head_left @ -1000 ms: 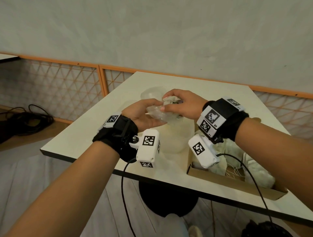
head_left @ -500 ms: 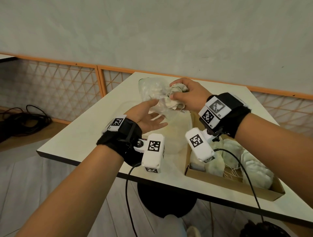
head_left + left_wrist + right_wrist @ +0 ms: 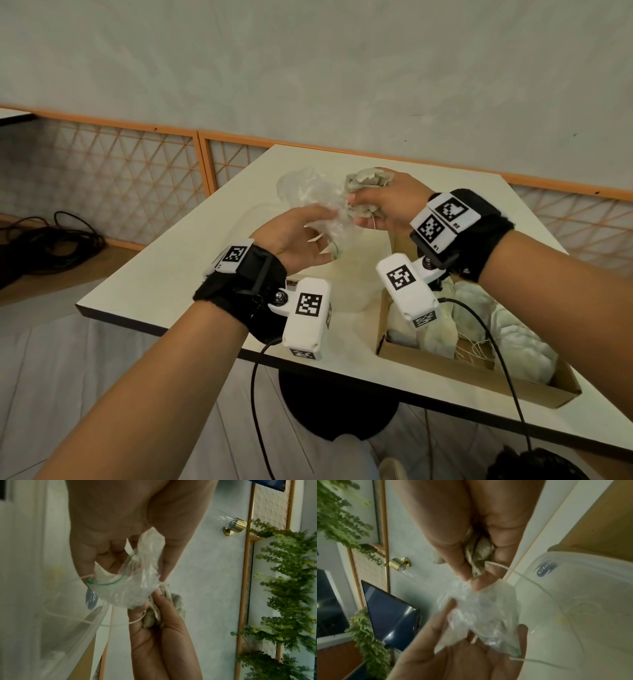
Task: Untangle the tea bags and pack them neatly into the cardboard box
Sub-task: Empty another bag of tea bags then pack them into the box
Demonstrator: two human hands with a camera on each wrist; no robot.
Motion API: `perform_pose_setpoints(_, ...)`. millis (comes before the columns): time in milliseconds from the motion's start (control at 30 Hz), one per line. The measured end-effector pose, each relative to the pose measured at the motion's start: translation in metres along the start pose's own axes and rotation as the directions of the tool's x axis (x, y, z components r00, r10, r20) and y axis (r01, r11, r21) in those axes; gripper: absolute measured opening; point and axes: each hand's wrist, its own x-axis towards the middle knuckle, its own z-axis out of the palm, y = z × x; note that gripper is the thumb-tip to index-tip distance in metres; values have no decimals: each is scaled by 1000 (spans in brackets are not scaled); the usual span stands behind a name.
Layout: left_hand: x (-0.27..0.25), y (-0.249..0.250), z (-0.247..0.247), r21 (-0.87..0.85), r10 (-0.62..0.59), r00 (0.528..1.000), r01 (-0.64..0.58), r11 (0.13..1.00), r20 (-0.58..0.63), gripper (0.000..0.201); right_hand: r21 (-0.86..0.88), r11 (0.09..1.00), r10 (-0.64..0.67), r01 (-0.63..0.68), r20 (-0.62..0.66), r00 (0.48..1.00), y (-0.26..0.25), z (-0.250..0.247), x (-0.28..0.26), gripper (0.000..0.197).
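My right hand [image 3: 359, 212] grips a crumpled clump of tea bags [image 3: 366, 185] above the table, with a white string [image 3: 530, 580] trailing from it. Just left of it, my left hand [image 3: 325, 222] pinches a crinkled clear zip bag [image 3: 318, 202] between thumb and fingers; the bag touches the clump. The wrist views show the same: the tea bags [image 3: 481, 553] are squeezed in my right fingers, and the zip bag [image 3: 130, 588] hangs from my left. The open cardboard box [image 3: 462, 370] lies at the table's front right and holds several packed tea bags [image 3: 513, 332].
A clear plastic container [image 3: 356, 274] stands on the white table [image 3: 171, 274] under my hands, beside the box. The table's front edge is close to me. An orange lattice rail [image 3: 137, 171] runs behind, and dark cables [image 3: 51, 240] lie on the floor at left.
My right hand has lifted the tea bag clump up and away from the container. My left hand has followed upward with the clear bag.
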Motion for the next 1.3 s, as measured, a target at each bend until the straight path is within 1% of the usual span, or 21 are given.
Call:
perform_pose_setpoints(67, 1, 1, -5, -68, 16, 1000, -16, 998, 3, 31, 125, 992, -6, 6, 5, 1000, -3, -2, -1, 35)
perform_pose_setpoints(100, 1, 1, -7, -94, 20, 1000, -19, 995, 10, 38, 132, 991, -16, 19, -27, 1000, -4, -3, -1, 33)
perform_pose_setpoints(167, -1, 1, -8, -80, 26, 1000, -26, 996, 9, 49, 72, 997, -25, 29, -52, 998, -5, -3, -1, 25)
perform_pose_setpoints(200, -2, 2, -6, -67, 30, 1000, -30, 997, 2, 51, 15, 1000, -26, 27, -30, 999, -5, -1, 0, 22)
perform_pose_setpoints(267, -4, 4, -5, -58, 44, 999, -42, 997, 30, 54, -160, 986, -38, 37, -3, 999, -3, 3, 0, 20)
perform_pose_setpoints(333, -7, 7, -4, -15, 42, 994, -41, 999, 105, 51, -305, 949, -82, 74, -13, 997, -2, 8, 1, 31)
perform_pose_setpoints(400, -11, 10, -4, 43, 13, 988, -20, 999, 155, 36, -370, 922, -118, 111, 3, 993, -1, 11, 1, 36)
perform_pose_setpoints(567, -11, 7, -7, 131, 66, 992, -80, 988, 104, 20, -454, 878, -163, 149, 10, 987, -1, 11, 2, 36)
perform_pose_setpoints(633, -7, 6, -10, 152, 89, 992, -102, 983, 91, 23, -500, 850, -184, 168, 17, 983, -1, 11, 3, 49)
perform_pose_setpoints(700, -5, 6, -13, 190, 82, 995, -91, 978, 55, 24, -541, 828, -159, 150, 30, 987, -2, 12, 3, 65)
perform_pose_setpoints(733, -4, 6, -14, 213, 75, 997, -80, 974, 29, 25, -561, 816, -139, 136, 37, 990, -2, 12, 4, 64)
perform_pose_setpoints(767, -3, 7, -16, 230, 66, 998, -63, 971, -6, 25, -588, 797, -134, 135, 45, 990, -2, 12, 5, 56)
perform_pose_setpoints(833, -1, 8, -19, 238, 48, 994, -24, 971, -95, 24, -666, 728, -188, 164, 36, 982, -4, 10, 5, 36)
perform_pose_setpoints(867, 1, 10, -21, 226, 40, 989, -8, 974, -140, 25, -709, 683, -240, 176, 9, 971, -5, 9, 4, 32)
perform_pose_setpoints(933, 3, 11, -23, 182, 26, 980, 11, 983, -196, 30, -761, 613, -366, 213, -35, 930, -6, 7, 1, 32)
perform_pose_setpoints(1000, 4, 11, -21, 161, 12, 983, 18, 987, -184, 32, -766, 581, -406, 275, 21, 914, -7, 11, -4, 31)
perform_pose_setpoints(1067, 5, 10, -18, 205, 17, 989, 13, 979, -144, 23, -799, 515, -363, 309, 124, 924, -3, 19, -7, 32)
perform_pose_setpoints(1133, 6, 9, -17, 241, 40, 992, -10, 971, -120, 18, -834, 461, -345, 303, 146, 927, 3, 20, -4, 32)
perform_pose_setpoints(1167, 6, 9, -17, 238, 49, 993, -22, 971, -108, 18, -832, 472, -344, 291, 130, 930, 4, 19, -3, 33)
perform_pose_setpoints(1200, 5, 9, -18, 224, 48, 994, -26, 974, -94, 16, -815, 509, -330, 278, 113, 937, 5, 17, -3, 37)
perform_pose_setpoints(1300, 3, 11, -18, 126, -5, 998, 13, 992, -69, 14, -721, 650, -248, 239, 96, 964, 12, 15, -3, 51)
